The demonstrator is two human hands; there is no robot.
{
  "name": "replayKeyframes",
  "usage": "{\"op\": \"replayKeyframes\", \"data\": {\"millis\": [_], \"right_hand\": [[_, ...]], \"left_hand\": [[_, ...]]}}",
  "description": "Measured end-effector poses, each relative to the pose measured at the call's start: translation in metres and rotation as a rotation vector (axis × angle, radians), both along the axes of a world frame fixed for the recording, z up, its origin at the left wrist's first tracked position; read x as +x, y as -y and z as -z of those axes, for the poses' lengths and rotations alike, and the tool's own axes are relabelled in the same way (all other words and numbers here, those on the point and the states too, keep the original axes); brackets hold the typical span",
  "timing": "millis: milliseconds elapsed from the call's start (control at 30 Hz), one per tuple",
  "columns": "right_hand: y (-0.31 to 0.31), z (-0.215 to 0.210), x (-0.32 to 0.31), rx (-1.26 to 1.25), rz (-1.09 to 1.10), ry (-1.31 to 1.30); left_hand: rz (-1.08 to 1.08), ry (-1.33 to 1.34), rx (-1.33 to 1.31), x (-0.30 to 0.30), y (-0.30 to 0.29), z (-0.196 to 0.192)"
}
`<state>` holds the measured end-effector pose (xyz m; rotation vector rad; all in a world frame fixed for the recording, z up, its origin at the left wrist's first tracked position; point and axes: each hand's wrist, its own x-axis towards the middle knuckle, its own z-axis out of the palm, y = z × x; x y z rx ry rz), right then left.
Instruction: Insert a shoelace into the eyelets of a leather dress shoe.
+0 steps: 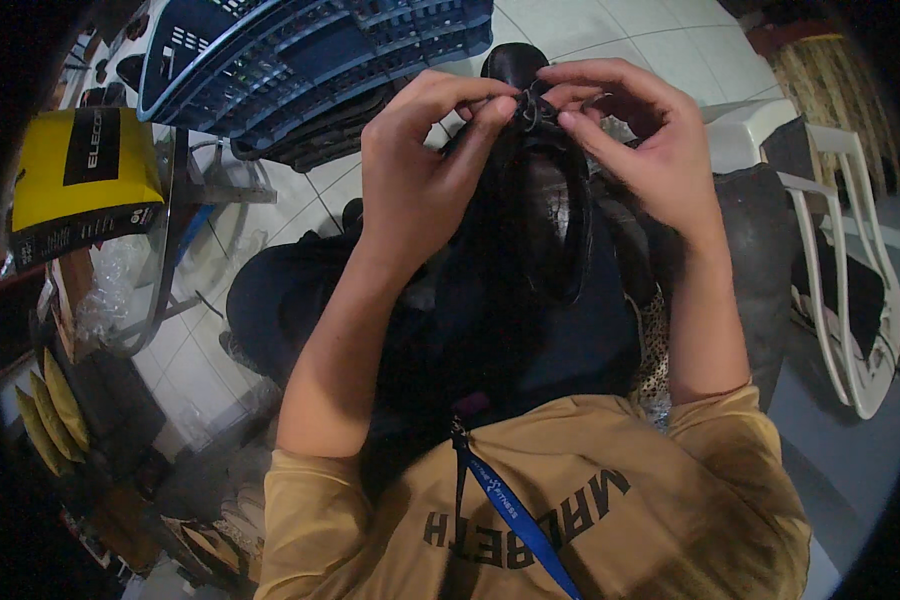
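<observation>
Two hands, one shoe: both of the person's hands meet at the laces of a black shoe held up over the lap.
Room: pale tiled floor (610, 30); a white plastic chair (850, 300) stands to the person's right, a blue slatted crate (310, 60) lies toward the far left, and a yellow box (80, 175) sits at the left beside a glass tabletop edge.
Carrier: no counter or table bears the shoe; it hangs between the hands above the dark-clothed lap (530, 340), with the tan shirt (570, 500) and a blue lanyard (515, 520) nearest the lower edge.
Shoe: black shoe (545, 230), long axis running away from the person, toe at the far end, open mouth toward the chest.
Lace knot: black laces (532, 108) at the far upper part of the shoe, exactly between the two sets of fingertips.
Left hand: left hand (420, 170) comes from the shoe's left side, thumb and forefinger pinched closed on a lace strand.
Right hand: right hand (640, 140) comes from the shoe's right side, fingertips likewise closed on the laces, other fingers arched above.
Deciding relation: the laces lie straight between the pinches, neither hand clearly nearer; the strands run crosswise to the shoe's long axis.
Hidden: the shoe's sole and whatever steadies its heel cannot be made out.
</observation>
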<state>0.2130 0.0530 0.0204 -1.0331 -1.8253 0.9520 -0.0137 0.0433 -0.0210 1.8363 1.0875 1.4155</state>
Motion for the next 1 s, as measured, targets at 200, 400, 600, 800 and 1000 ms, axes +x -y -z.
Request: {"op": "replayKeyframes", "data": {"millis": [200, 400, 600, 800, 1000], "right_hand": [[-0.003, -0.002, -0.001, -0.014, 0.012, -0.025], [0.006, 0.006, -0.015, 0.039, 0.195, -0.012], [0.011, 0.007, -0.027, 0.145, 0.306, 0.055], [0.014, 0.007, -0.027, 0.258, 0.315, 0.119], [0.013, 0.003, -0.026, 0.094, 0.279, 0.091]], "left_hand": [[0.033, 0.05, -0.038, 0.001, 0.0, 0.004], [0.033, 0.048, -0.038, 0.0, 0.001, 0.002], [0.008, 0.006, 0.065, 0.0, -0.003, 0.004], [-0.045, -0.063, 0.164, 0.0, -0.004, 0.005], [-0.064, -0.091, 0.17, -0.002, -0.001, 0.004]]}}
